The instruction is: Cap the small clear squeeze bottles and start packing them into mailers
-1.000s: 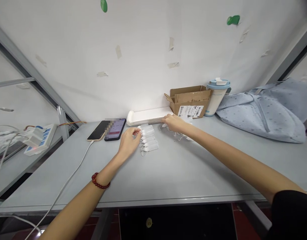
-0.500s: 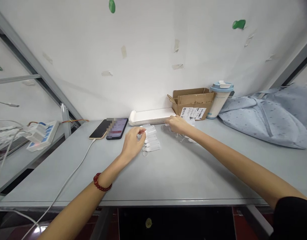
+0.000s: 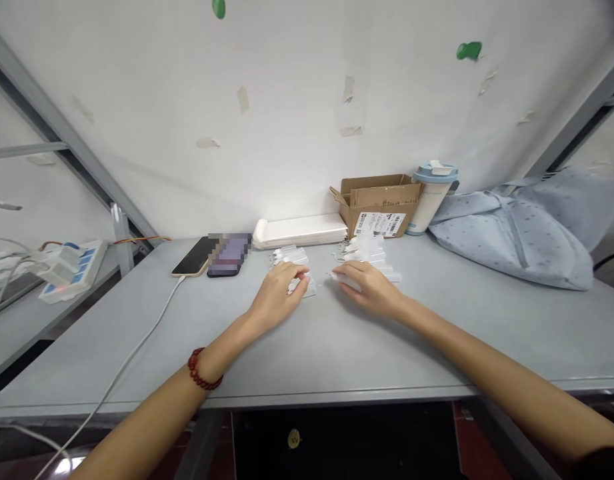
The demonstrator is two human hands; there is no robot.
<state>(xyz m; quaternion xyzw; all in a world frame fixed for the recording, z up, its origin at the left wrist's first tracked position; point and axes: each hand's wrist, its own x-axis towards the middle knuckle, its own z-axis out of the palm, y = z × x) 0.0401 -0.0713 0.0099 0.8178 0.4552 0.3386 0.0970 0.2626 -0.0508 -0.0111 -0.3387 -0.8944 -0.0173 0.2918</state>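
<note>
My left hand (image 3: 279, 291) is curled over a row of small clear plastic pieces (image 3: 290, 253), its thumb and forefinger nearly meeting; what lies between them I cannot make out. These pieces look like little clear tubes with white ends and thin string loops. To the right, my right hand (image 3: 369, 287) has its thumb and fingers closed on one small clear plastic piece (image 3: 335, 275), whose end points left. Just behind that hand lies a pile of similar clear plastic pieces (image 3: 364, 248), partly covered by the fingers.
Behind the hands are a flat white stack (image 3: 301, 230), an open cardboard box (image 3: 381, 203) and a blue-lidded cup (image 3: 431, 200). A blue cloth bag (image 3: 507, 240) sits right. Two phones (image 3: 191, 257) lie left, one with a white cable (image 3: 137, 360). A power strip (image 3: 81, 273) is further left.
My right hand has come back from beside the white stack toward me, uncovering the right pile. My left hand has shifted slightly right and nearer, over the row. The view has moved a little.
</note>
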